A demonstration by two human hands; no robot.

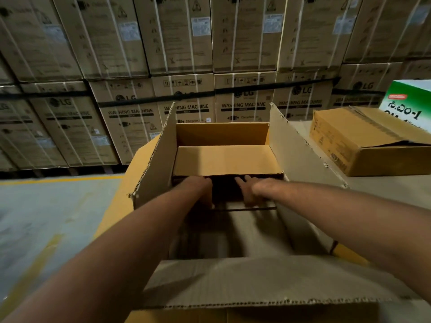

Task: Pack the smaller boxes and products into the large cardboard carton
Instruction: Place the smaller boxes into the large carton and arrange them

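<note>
Large open carton (155, 164), side flaps upright, plain brown box (226, 159) inside against far wall

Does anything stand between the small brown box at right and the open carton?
Yes: the upright right flap of the large carton stands between the small brown box and the opening, so it must go over. The left hand and right hand reach inside.

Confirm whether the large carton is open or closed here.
Open: on the large carton the side flaps stand upright, the near flap folds outward, and the left hand and right hand reach inside.
</note>
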